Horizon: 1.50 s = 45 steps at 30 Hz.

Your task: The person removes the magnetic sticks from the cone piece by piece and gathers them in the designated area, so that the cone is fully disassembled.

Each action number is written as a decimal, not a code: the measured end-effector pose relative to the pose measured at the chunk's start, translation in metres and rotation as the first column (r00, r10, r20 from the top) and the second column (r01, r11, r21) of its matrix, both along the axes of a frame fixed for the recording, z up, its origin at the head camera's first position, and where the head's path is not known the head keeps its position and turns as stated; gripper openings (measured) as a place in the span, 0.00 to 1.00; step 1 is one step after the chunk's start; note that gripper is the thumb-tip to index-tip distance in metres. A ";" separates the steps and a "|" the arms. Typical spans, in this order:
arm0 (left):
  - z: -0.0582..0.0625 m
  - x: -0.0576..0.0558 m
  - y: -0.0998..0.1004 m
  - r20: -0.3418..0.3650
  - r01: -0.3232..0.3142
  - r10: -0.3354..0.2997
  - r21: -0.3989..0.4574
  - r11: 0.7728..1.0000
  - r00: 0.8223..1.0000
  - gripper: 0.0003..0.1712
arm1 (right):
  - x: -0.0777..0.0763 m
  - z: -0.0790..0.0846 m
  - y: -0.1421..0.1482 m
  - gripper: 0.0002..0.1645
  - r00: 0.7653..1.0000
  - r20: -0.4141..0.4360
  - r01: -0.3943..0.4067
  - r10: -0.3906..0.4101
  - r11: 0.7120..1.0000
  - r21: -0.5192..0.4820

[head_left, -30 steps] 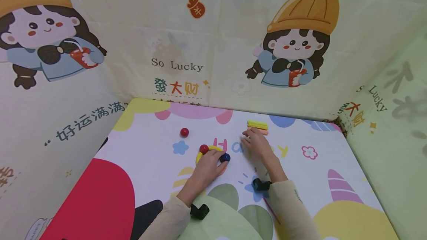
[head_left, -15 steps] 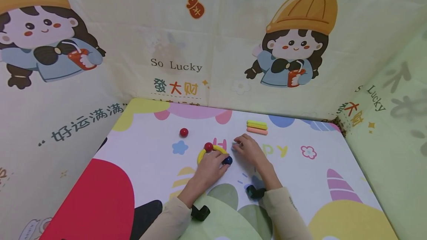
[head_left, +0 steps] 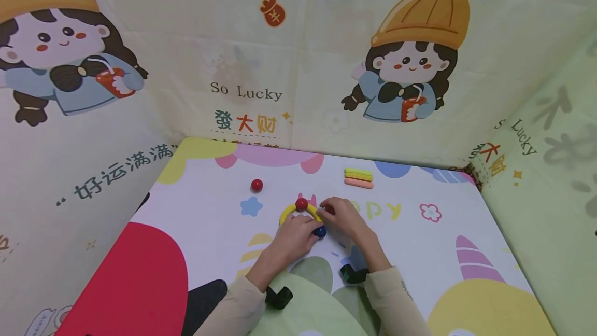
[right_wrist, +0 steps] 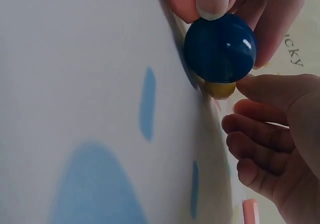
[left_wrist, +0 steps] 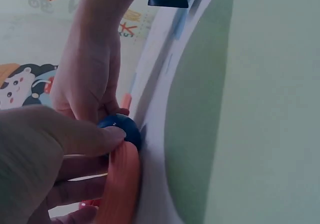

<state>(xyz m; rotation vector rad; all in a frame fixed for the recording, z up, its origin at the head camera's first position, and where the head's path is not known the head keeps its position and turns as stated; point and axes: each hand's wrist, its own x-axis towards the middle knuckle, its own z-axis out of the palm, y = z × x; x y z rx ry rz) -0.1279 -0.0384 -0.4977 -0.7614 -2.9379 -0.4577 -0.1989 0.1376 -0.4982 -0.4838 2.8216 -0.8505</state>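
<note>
On the table in the head view lies a ring of curved yellow rods (head_left: 284, 214) joined by a red ball (head_left: 301, 204) and a blue ball (head_left: 320, 232). My left hand (head_left: 291, 235) reaches over its near side and hides part of it. The left wrist view shows my left thumb and fingers pinching where an orange curved rod (left_wrist: 122, 184) meets the blue ball. My right hand (head_left: 347, 217) is at the ring's right side, its fingers loosely bent. In the right wrist view, its thumb tip is right beside the blue ball and the yellow rod end (right_wrist: 220, 89).
A loose red ball (head_left: 256, 185) lies behind the ring to the left. Yellow sticks (head_left: 358, 175) and a salmon stick (head_left: 358, 183) lie side by side at the back right. Patterned cloth walls (head_left: 322, 66) stand behind and beside the printed table.
My right hand has come from the sticks back to the ring. The ring has turned clockwise under my left hand, its red ball shifting right and its blue ball nearer me.
</note>
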 end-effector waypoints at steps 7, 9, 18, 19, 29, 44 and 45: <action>-0.007 0.001 0.003 -0.016 -0.028 0.029 0.067 0.997 0.999 0.23 | 0.000 -0.002 -0.003 0.12 0.998 0.013 -0.054 0.054 0.998 -0.010; -0.008 0.001 0.003 -0.028 -0.035 0.037 0.082 0.996 0.999 0.24 | -0.001 -0.001 -0.003 0.12 0.998 0.020 -0.052 0.052 0.999 -0.010; -0.012 0.001 0.003 -0.039 -0.021 0.028 0.173 0.985 0.999 0.21 | -0.004 -0.002 -0.007 0.11 0.999 0.039 -0.030 0.030 0.999 -0.021; -0.012 0.001 0.002 -0.037 -0.018 0.025 0.180 0.984 0.999 0.21 | -0.004 -0.002 -0.008 0.11 0.999 0.038 -0.027 0.028 0.999 -0.021; -0.009 0.001 -0.001 0.037 0.011 -0.021 0.234 0.972 0.999 0.19 | -0.006 -0.004 -0.010 0.11 1.000 0.016 -0.026 0.026 1.000 -0.015; -0.004 0.003 -0.005 0.099 0.051 -0.079 0.255 0.965 0.992 0.18 | -0.008 -0.002 -0.010 0.11 1.000 0.029 0.005 -0.005 1.000 0.003; -0.004 0.003 -0.005 0.095 0.055 -0.081 0.254 0.966 0.992 0.18 | -0.008 -0.002 -0.010 0.11 0.999 0.035 0.006 -0.006 1.000 0.000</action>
